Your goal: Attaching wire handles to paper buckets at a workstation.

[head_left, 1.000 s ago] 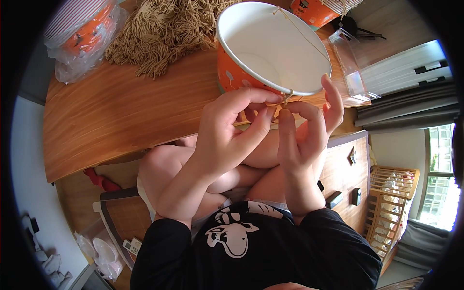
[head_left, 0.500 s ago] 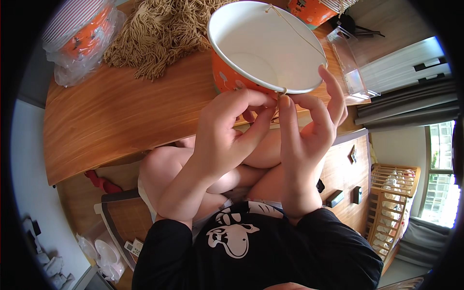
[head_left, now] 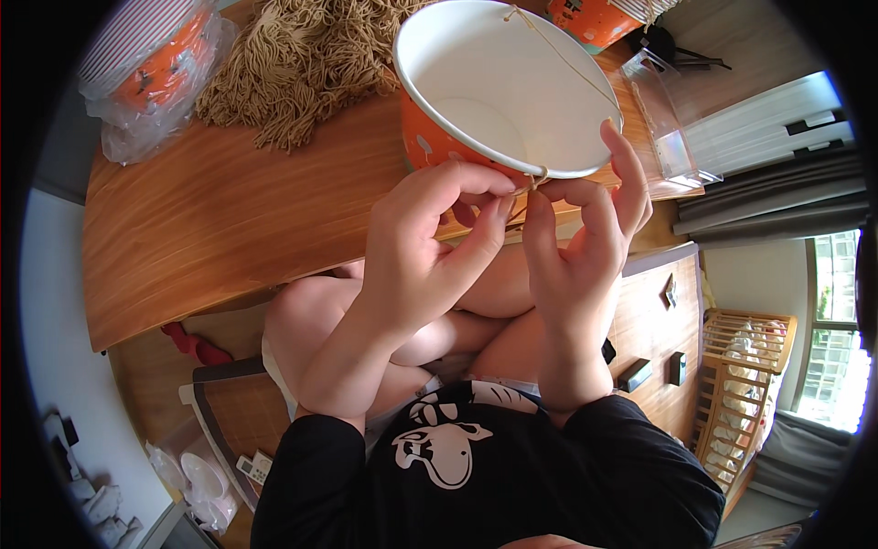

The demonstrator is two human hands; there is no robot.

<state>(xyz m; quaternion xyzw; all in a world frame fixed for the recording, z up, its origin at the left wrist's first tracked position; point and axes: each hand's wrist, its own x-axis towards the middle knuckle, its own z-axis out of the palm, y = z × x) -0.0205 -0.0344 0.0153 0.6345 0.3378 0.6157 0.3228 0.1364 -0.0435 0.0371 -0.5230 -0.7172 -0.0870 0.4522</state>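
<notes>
A large orange paper bucket [head_left: 428,137] with a white inside stands tilted toward me at the table's near edge. Thin tan cord [head_left: 569,60] runs across its mouth from the far rim to the right side. At the near rim the cord [head_left: 540,176] is looped and knotted through the edge. My left hand [head_left: 412,233] pinches cord between thumb and forefinger just left of the knot. With thumb and forefinger, my right hand [head_left: 576,242] pinches cord beside it, while its other fingers rest against the bucket's right side. A loose cord end dangles below.
A heap of tan cords [head_left: 297,73] lies on the wooden table [head_left: 210,229]. Stacked orange buckets [head_left: 151,73] in plastic stand at the far left, more buckets [head_left: 594,23] at the far right. A clear plastic stand [head_left: 668,128] is at the right edge.
My two thumbs have drawn slightly apart, the left hand shifting a little left. More of the knot and cord at the near rim now shows; the bucket has barely moved.
</notes>
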